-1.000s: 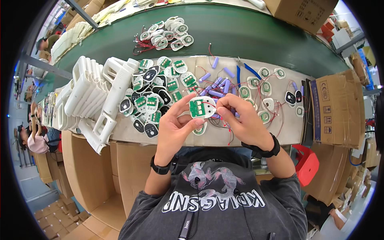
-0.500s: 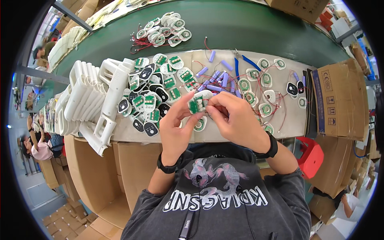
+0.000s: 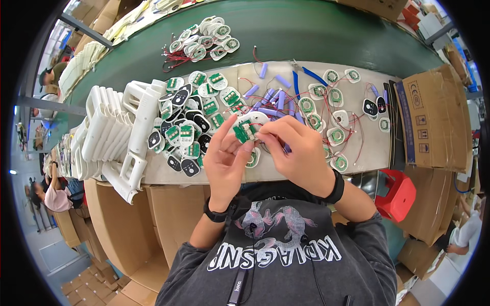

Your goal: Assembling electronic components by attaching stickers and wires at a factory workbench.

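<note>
A white oval panel with a green circuit board (image 3: 242,133) and white sockets is between my hands, above the near part of the table. My left hand (image 3: 225,166) grips it by the edge between thumb and fingers. At the board's right side, the fingertips of my right hand (image 3: 300,152) are pinched on the end of a thin wire lead; the plug itself is too small to make out. Just beyond my hands, purple battery cells (image 3: 280,100) lie heaped with red wires. To the left is a pile of similar panels (image 3: 186,133), some showing black faces and some green boards.
White plastic handle frames (image 3: 140,120) stand stacked at the left. Blue-handled pliers (image 3: 296,84) and round boards with wires (image 3: 335,136) lie to the right, beside a cardboard box (image 3: 434,122). Past the table runs a green conveyor belt (image 3: 286,33); a red stool (image 3: 398,196) stands lower right.
The panel has tilted and come slightly left in my left hand. My right fingertips have moved a little left with it, still at the board's right side. The whole view has shifted slightly.
</note>
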Motion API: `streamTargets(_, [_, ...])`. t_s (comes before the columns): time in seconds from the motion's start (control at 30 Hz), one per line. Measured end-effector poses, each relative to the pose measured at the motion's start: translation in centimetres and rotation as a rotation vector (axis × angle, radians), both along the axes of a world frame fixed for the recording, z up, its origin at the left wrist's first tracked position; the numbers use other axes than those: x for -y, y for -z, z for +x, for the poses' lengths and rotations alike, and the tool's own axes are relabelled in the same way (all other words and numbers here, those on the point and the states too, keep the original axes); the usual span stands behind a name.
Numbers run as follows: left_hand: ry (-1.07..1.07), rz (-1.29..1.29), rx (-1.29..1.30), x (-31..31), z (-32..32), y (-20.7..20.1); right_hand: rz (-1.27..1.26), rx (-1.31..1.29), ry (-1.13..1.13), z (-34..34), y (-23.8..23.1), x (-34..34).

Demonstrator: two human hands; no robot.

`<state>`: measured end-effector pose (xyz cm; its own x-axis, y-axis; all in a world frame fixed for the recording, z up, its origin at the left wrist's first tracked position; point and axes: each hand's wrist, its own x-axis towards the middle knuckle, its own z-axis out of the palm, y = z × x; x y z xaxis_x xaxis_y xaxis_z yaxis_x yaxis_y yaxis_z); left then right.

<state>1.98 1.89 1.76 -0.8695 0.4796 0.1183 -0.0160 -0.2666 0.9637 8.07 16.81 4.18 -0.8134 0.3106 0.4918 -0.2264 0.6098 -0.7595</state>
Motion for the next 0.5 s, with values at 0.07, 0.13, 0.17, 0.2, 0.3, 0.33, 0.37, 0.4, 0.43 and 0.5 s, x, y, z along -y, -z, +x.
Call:
streamTargets(0.07, [0.032,0.030,0.088,0.0,-0.1,-0.3,0.122,-0.020,-0.047,0.1,0.1,-0.3])
streamTargets(0.13, [0.057,0.050,0.149,-0.1,-0.3,-0.3,0.201,-0.039,-0.071,0.1,0.3,-0.5])
streamTargets(0.17, [0.058,0.049,0.150,0.0,-0.3,-0.3,0.281,-0.057,-0.096,0.1,0.4,-0.6])
streamTargets(0.2, [0.077,0.048,0.141,0.1,-0.4,-0.2,0.280,-0.056,-0.095,0.1,0.5,-0.7])
streamTargets(0.3, [0.102,0.044,0.141,0.1,-0.4,-0.2,0.298,-0.087,-0.111,-0.1,0.8,-1.1])
streamTargets(0.33, [0.108,0.042,0.149,0.1,-0.4,-0.2,0.314,-0.096,-0.115,-0.2,0.7,-1.2])
streamTargets(0.37, [0.109,0.041,0.148,0.1,-0.3,-0.1,0.330,-0.105,-0.118,-0.3,0.7,-1.3])
streamTargets(0.4, [0.106,0.044,0.142,0.1,-0.2,0.0,0.329,-0.105,-0.116,-0.2,0.6,-1.4])
streamTargets(0.43, [0.103,0.046,0.135,0.0,-0.2,0.0,0.272,-0.063,-0.138,-0.1,0.5,-1.5])
streamTargets(0.5, [0.101,0.034,0.124,-0.1,0.0,-0.2,0.213,-0.020,-0.156,0.1,0.1,-1.6])
